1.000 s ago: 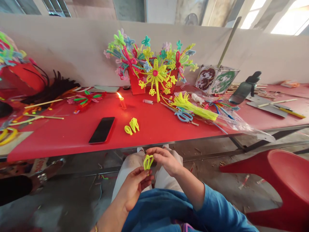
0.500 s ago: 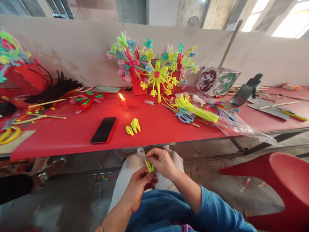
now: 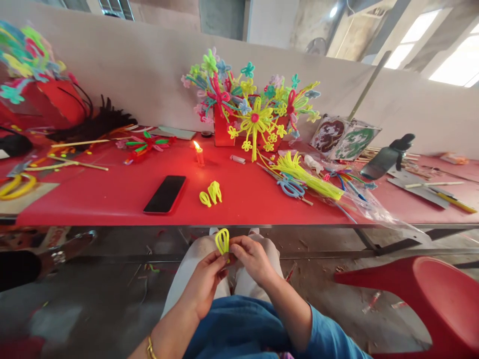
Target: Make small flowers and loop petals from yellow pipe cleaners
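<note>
Held yellow loops (image 3: pixel 223 241) rose toward the table edge (image 3: pixel 239 222).

Yellow loop (image 3: pixel 223 240) held above the lap (image 3: pixel 189 271)
Left hand (image 3: pixel 204 281) pinches its base, right hand (image 3: pixel 254 257) close beside; on the red table (image 3: pixel 249 202), yellow pieces (image 3: pixel 214 191) lie between black phone (image 3: pixel 165 194) and blue scissors (image 3: pixel 293 188), lit candle (image 3: pixel 200 158) behind

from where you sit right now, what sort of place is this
Probably a craft workshop: fuzzy flowers stand at the back of a red table, scissors lie by a bundle of yellow stems, and the left hand holds a yellow loop.
</note>
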`<action>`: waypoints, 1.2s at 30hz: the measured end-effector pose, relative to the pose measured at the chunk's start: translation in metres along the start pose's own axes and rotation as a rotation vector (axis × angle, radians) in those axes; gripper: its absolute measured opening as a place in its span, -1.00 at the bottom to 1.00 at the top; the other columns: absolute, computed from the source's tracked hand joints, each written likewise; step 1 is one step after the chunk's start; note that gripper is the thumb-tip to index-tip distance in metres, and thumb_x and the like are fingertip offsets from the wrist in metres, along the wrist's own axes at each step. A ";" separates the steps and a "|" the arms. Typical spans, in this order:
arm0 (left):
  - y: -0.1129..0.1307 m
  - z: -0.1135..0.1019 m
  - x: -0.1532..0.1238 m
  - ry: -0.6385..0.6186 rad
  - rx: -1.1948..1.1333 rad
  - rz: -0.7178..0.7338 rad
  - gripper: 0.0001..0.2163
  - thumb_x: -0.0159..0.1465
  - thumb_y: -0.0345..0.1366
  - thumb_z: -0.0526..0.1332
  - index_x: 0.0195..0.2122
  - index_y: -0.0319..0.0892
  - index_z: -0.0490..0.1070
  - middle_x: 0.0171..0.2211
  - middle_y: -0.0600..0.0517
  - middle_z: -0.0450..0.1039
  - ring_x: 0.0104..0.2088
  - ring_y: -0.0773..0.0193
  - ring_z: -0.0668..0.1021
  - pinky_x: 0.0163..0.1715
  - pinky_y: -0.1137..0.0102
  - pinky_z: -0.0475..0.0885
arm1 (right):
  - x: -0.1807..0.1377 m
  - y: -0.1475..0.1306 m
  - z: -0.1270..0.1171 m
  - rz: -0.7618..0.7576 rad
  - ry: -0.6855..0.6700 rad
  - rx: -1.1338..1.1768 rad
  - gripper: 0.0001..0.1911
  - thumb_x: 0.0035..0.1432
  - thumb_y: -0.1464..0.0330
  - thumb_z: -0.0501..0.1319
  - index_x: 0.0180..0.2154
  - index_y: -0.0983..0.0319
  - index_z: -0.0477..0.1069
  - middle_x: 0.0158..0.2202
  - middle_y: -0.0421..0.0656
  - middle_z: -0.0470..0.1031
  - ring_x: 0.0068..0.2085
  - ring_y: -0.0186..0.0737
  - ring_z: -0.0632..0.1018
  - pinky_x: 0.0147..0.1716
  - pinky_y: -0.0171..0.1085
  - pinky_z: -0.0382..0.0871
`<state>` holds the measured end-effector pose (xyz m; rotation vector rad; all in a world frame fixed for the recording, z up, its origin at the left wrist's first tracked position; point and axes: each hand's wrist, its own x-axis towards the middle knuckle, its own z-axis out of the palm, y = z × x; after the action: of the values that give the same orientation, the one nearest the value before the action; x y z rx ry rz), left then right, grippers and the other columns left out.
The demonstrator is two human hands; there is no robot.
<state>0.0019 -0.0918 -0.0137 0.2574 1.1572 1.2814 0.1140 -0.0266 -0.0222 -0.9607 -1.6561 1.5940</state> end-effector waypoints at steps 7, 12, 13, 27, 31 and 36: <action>-0.002 -0.001 -0.002 -0.043 -0.033 -0.020 -0.86 -0.06 -0.29 0.34 -0.47 -0.20 0.48 -0.48 0.07 0.47 -0.41 0.39 0.42 -0.41 0.50 0.25 | -0.002 -0.007 0.009 0.071 -0.080 0.208 -0.94 -0.06 0.37 0.15 -0.50 0.23 0.34 -0.55 -0.28 0.28 -0.54 -0.43 0.33 -0.54 -0.43 0.26; -0.004 -0.004 0.000 -0.068 -0.110 -0.054 -0.89 -0.05 -0.32 0.34 -0.50 -0.19 0.46 -0.51 0.09 0.46 -0.42 0.40 0.44 -0.40 0.49 0.27 | 0.001 -0.009 0.010 0.147 -0.117 0.367 -0.89 -0.09 0.34 0.19 -0.45 0.25 0.38 -0.56 -0.29 0.30 -0.58 -0.46 0.30 -0.56 -0.44 0.21; -0.005 -0.004 0.000 -0.067 -0.118 -0.058 -0.90 -0.05 -0.32 0.34 -0.50 -0.19 0.46 -0.50 0.09 0.47 -0.42 0.40 0.45 -0.40 0.49 0.28 | 0.002 -0.008 0.010 0.145 -0.118 0.367 -0.89 -0.09 0.34 0.20 -0.45 0.25 0.39 -0.57 -0.28 0.31 -0.58 -0.46 0.29 -0.56 -0.44 0.21; 0.003 -0.002 0.007 0.096 -0.262 0.147 -0.86 -0.11 -0.35 0.36 -0.49 -0.19 0.49 -0.36 0.06 0.51 -0.31 0.32 0.47 -0.32 0.43 0.34 | 0.002 0.005 0.026 0.121 0.046 0.202 -0.81 -0.06 0.27 0.20 -0.53 0.28 0.36 -0.60 -0.28 0.29 -0.54 -0.42 0.28 -0.52 -0.40 0.16; 0.001 0.000 0.005 0.034 -0.263 0.135 -0.86 -0.07 -0.31 0.34 -0.46 -0.19 0.49 -0.39 0.07 0.51 -0.34 0.32 0.47 -0.37 0.44 0.34 | 0.002 0.004 0.032 0.219 0.023 0.463 -0.71 -0.15 0.19 0.26 -0.58 0.28 0.28 -0.62 -0.29 0.26 -0.57 -0.43 0.28 -0.53 -0.39 0.21; -0.004 0.001 0.004 0.016 -0.253 0.138 -0.82 -0.10 -0.29 0.35 -0.45 -0.22 0.49 -0.49 0.04 0.48 -0.45 0.33 0.46 -0.43 0.43 0.31 | -0.004 0.003 0.031 0.261 0.016 0.436 -0.68 -0.14 0.16 0.25 -0.56 0.29 0.28 -0.62 -0.27 0.28 -0.56 -0.41 0.31 -0.52 -0.38 0.23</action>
<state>0.0041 -0.0893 -0.0178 0.1416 0.9920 1.5379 0.0905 -0.0466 -0.0273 -0.9773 -1.1309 2.0061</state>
